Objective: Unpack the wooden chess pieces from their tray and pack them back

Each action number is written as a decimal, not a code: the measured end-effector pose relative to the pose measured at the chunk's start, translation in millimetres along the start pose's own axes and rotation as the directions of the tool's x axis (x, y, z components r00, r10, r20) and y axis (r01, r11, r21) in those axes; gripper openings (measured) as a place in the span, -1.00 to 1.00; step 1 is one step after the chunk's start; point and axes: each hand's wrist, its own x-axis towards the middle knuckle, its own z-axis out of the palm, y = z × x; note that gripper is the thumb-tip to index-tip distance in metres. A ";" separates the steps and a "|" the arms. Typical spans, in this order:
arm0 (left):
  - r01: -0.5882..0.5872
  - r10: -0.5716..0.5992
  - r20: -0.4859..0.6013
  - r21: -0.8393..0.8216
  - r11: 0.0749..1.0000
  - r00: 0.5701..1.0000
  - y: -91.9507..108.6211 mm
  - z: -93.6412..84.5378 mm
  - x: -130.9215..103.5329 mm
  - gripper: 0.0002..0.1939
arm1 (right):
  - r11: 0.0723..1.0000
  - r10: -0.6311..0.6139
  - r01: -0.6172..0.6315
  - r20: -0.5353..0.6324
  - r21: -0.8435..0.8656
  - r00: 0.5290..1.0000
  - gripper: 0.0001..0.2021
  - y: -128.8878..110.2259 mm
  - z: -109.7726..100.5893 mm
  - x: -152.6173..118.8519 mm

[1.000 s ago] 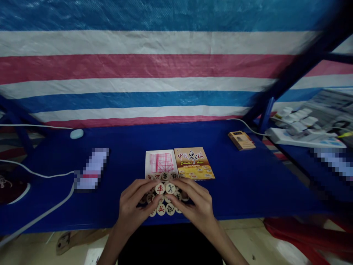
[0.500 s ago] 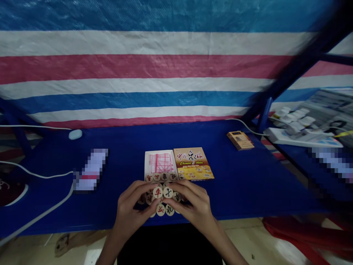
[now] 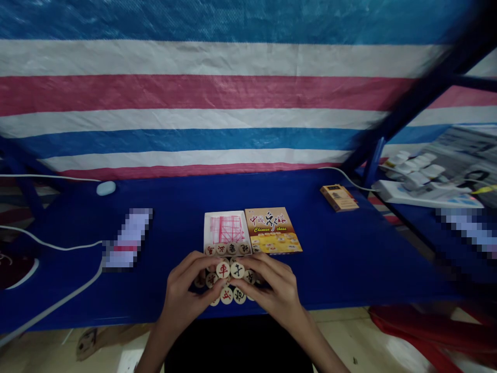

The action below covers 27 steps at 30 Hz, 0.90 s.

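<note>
My left hand (image 3: 190, 287) pinches a round wooden Chinese chess piece with a red character (image 3: 222, 270) between thumb and fingers. Beside it, my right hand (image 3: 274, 285) grips a piece with a dark character (image 3: 237, 270) the same way. The two discs sit side by side, over several other chess pieces (image 3: 227, 296) lying on the blue table, partly covered by my fingers. Just beyond my hands is an open white box tray (image 3: 207, 228) holding a row of pieces (image 3: 232, 249) along its near side. Its printed Chinese chess lid (image 3: 274, 230) lies against it on the right.
A blurred-out phone (image 3: 130, 238) with a cable lies to the left on the blue table (image 3: 334, 274), with a small pale case (image 3: 106, 188) behind. A brown cigarette-like pack (image 3: 339, 198) and a loaded power strip (image 3: 423, 194) are at right. A striped tarp (image 3: 233, 93) hangs behind.
Almost nothing differs. Both hands keep their pinch on the two pieces, and the whole view shifts very slightly.
</note>
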 end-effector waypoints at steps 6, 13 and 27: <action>0.016 -0.016 0.008 -0.025 1.000 1.000 -0.3 -2.2 2.0 -0.75 | 1.000 -0.008 0.008 -0.019 -0.018 1.000 -0.60 -0.4 -0.3 -0.4; 0.019 -0.019 -0.008 0.001 1.000 1.000 -1.2 -0.6 1.7 -0.75 | 0.999 0.027 -0.028 -0.040 -0.025 0.999 -0.70 -3.6 -0.4 2.4; -0.023 0.033 -0.019 0.376 0.926 0.999 -17.8 -35.7 -54.1 -0.70 | 0.961 0.091 -0.074 0.052 -0.268 0.994 -0.62 13.1 -43.7 -53.6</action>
